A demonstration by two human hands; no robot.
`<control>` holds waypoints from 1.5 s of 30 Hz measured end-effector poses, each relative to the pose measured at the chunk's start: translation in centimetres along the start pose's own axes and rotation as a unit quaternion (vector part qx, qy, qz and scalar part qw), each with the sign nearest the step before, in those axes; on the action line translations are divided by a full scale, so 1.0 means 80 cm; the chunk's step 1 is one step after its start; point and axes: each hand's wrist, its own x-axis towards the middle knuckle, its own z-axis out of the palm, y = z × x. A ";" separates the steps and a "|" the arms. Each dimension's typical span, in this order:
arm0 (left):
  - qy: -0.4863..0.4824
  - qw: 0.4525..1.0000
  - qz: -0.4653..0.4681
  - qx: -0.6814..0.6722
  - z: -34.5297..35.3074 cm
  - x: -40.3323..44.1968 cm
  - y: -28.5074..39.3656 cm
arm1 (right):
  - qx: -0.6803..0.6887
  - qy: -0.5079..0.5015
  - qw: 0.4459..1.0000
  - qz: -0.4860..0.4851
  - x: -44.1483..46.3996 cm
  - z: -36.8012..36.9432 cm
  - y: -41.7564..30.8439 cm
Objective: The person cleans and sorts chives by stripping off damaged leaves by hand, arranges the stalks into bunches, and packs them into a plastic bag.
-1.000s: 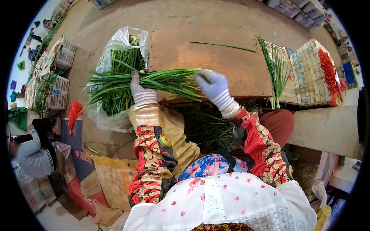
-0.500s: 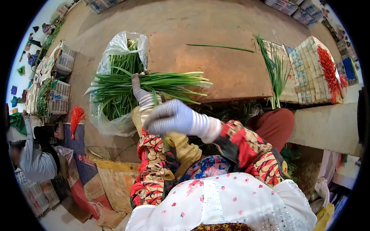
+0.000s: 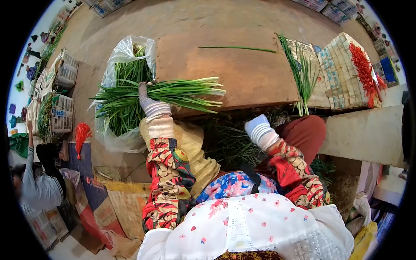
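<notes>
While the left grip [image 3: 147, 95] clasps green stalks [image 3: 186, 91] mid-length over bag [image 3: 123, 144] and tabletop [image 3: 225, 67], the right grip [image 3: 257, 126] (closure unclear) hangs apart.

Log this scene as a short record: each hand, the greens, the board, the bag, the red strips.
Left hand: gloved, closed around a bunch of green stalks
Right hand: gloved, apart from the bunch, near the raised knee; fingers unclear
Bunch: pale ends right, leafy ends left
Board: wooden, a single stalk across its far part
Bag: clear plastic, left of the board, more greens inside
Red strips: one bundle at far right, another left of the bag
</notes>
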 end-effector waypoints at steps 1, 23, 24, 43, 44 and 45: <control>-0.039 0.999 -0.015 -0.019 -0.003 -0.001 0.001 | 0.105 0.036 0.994 -0.001 0.004 0.007 -0.002; 0.107 0.993 -0.041 -0.014 -0.021 0.005 0.050 | 0.261 0.021 0.965 -0.024 -0.010 0.024 0.020; 0.107 0.993 -0.045 -0.013 -0.020 0.002 0.050 | 0.303 0.142 0.942 -0.019 -0.003 0.035 0.028; 0.105 0.994 -0.027 -0.032 -0.021 -0.009 0.065 | 0.897 0.200 0.393 0.035 0.095 -0.029 -0.040; 0.124 0.991 -0.019 -0.037 -0.023 -0.008 0.069 | 0.898 0.197 0.393 0.037 0.093 -0.027 -0.037; 0.118 0.993 -0.014 0.008 -0.029 -0.008 0.072 | 0.907 0.225 0.357 0.006 0.088 -0.024 -0.028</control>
